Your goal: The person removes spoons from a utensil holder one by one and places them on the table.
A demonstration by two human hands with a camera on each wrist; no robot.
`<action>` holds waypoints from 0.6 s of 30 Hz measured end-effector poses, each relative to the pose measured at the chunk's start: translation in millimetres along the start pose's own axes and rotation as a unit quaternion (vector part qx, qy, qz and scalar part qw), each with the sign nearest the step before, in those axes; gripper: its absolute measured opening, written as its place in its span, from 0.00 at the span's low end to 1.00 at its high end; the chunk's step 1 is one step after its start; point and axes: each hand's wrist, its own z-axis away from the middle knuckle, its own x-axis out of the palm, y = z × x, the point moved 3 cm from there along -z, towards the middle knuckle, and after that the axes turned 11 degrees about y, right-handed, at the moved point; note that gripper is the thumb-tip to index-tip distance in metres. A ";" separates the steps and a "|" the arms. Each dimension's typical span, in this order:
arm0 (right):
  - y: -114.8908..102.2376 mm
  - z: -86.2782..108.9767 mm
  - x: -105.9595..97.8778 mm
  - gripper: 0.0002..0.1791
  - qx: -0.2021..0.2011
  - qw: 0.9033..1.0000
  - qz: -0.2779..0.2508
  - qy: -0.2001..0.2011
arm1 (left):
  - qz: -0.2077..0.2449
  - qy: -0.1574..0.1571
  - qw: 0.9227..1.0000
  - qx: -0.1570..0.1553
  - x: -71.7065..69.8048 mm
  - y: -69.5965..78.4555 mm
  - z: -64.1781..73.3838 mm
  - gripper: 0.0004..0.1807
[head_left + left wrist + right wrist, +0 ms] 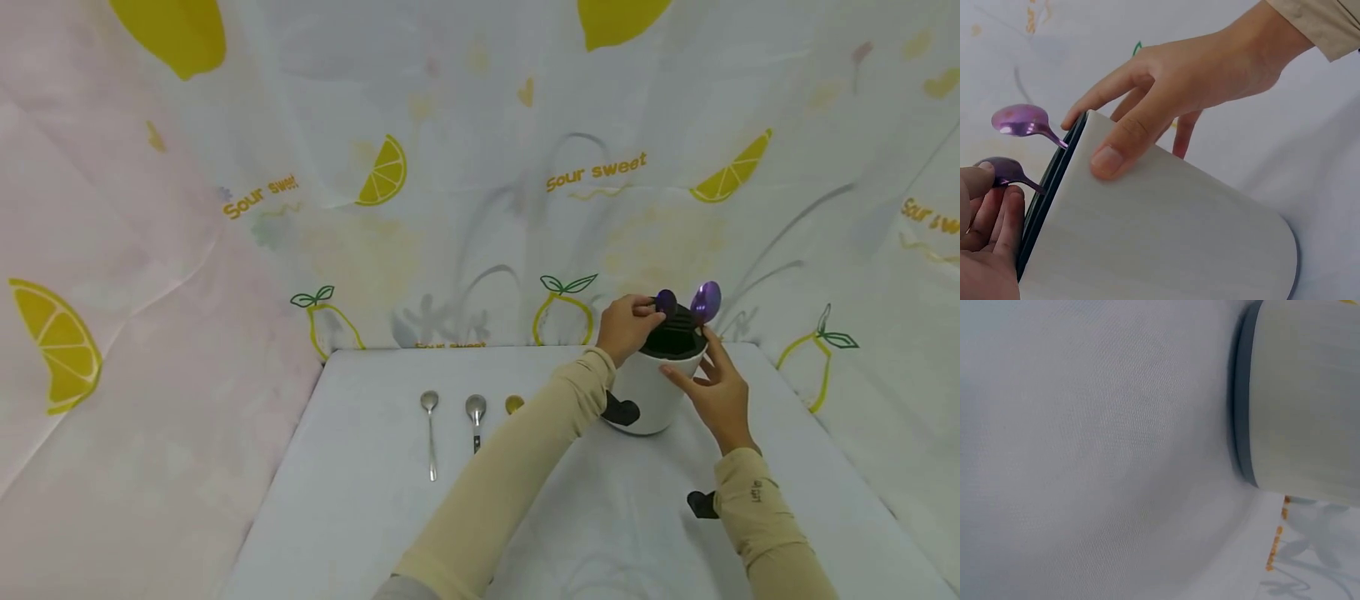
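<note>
A white utensil holder (651, 390) with a dark, slotted top stands at the back right of the table. Between thumb and fingers, my left hand (626, 328) pinches the bowl of a small purple spoon (664, 302); its handle runs down into the holder's opening. A larger purple spoon (706, 302) leans there too, bowl up, its lower part hidden inside. My right hand (1179, 87) grips the holder near its rim, thumb on the near side and fingers toward the far side. In the right wrist view, only the holder's lower wall (1310, 406) and grey base show.
Left of my left sleeve lie a long silver spoon (430, 405), a silver spoon (476, 407) with a dark handle, and a gold spoon (513, 404) partly covered by the sleeve. A lemon-print cloth (450, 100) hangs close behind the white table (337, 500).
</note>
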 end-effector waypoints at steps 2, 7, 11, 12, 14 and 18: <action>-0.4 0.3 -0.2 0.45 -0.002 1.000 -0.004 0.000 | -0.005 -0.009 1.000 0.001 0.7 1.6 0.6 0.10; -0.7 0.7 -0.1 0.45 -0.006 1.000 -0.008 0.002 | 0.016 -0.036 0.999 -0.007 4.0 1.4 3.2 0.07; 0.6 0.4 -0.7 0.45 -0.004 1.000 -0.008 0.004 | 0.075 -0.047 0.996 -0.005 2.5 3.0 2.8 0.07; 0.8 0.3 -0.7 0.45 -0.004 1.000 -0.009 0.005 | 0.090 -0.045 0.995 0.001 0.6 4.8 1.9 0.07; 2.1 0.1 -0.6 0.45 -0.004 1.000 -0.006 0.005 | 0.116 -0.038 0.992 0.017 -4.6 9.9 -0.4 0.07; 6.8 -1.6 0.2 0.45 -0.002 1.000 -0.007 0.001 | 0.140 -0.020 0.988 0.053 -16.3 22.2 -5.1 0.08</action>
